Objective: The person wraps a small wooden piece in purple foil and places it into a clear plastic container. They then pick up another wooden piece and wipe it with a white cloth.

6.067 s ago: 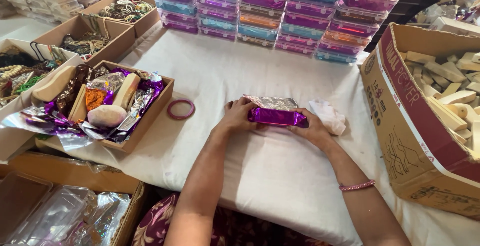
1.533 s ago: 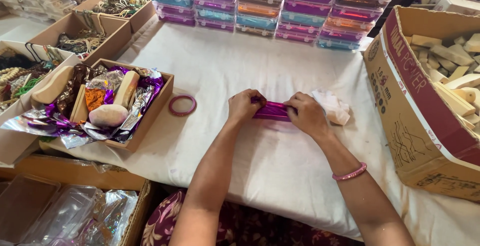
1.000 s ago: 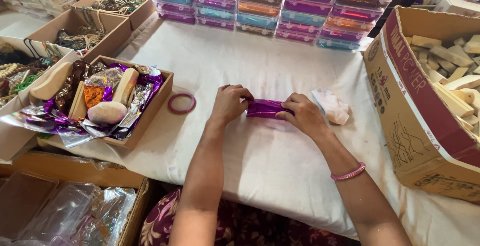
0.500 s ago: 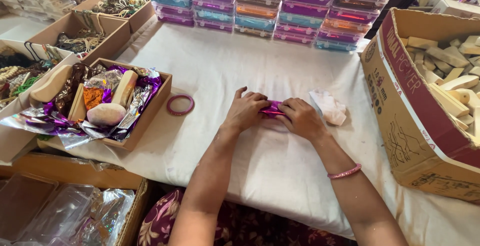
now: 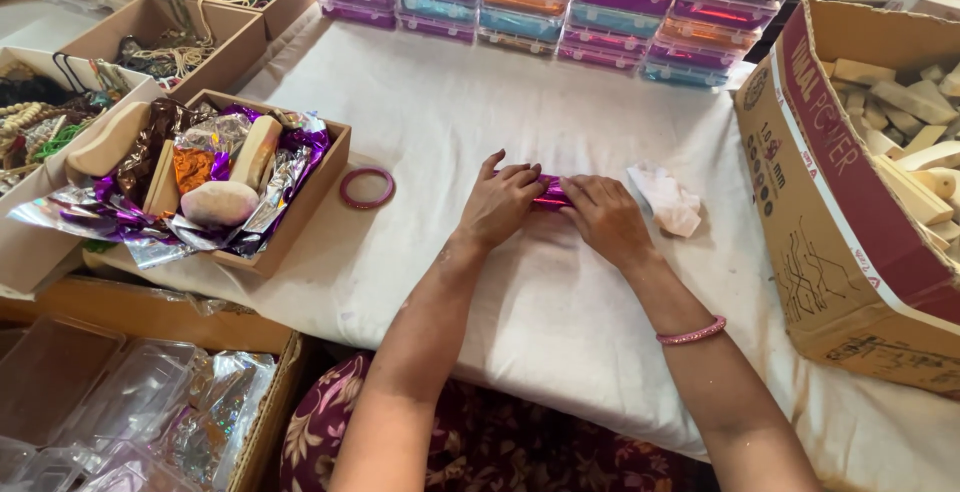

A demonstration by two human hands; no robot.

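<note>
1. In the head view, your left hand (image 5: pixel 500 202) and your right hand (image 5: pixel 605 217) lay side by side on the white cloth of the table (image 5: pixel 480 102), both pressed down on a small packet wrapped in shiny purple foil (image 5: pixel 550 193).
2. The packet sat between your two hands near the middle of the table, mostly covered, with only a strip of foil showing. Your fingers were curled over its ends, gripping it from both sides.
3. A pink bracelet (image 5: pixel 690 332) circled your right wrist.
4. Just right of your right hand lay a crumpled white cloth scrap (image 5: pixel 668 200).
5. To the left of your left hand, a pink bangle (image 5: pixel 367 188) lay flat on the table, beside a shallow cardboard tray (image 5: pixel 300 222) holding purple foil sheets and pale wooden forms.
6. Along the far edge stood stacked clear boxes (image 5: pixel 560 2) with coloured contents.
7. At the right, a large cardboard carton (image 5: pixel 840 212) held pale wooden blocks.
</note>
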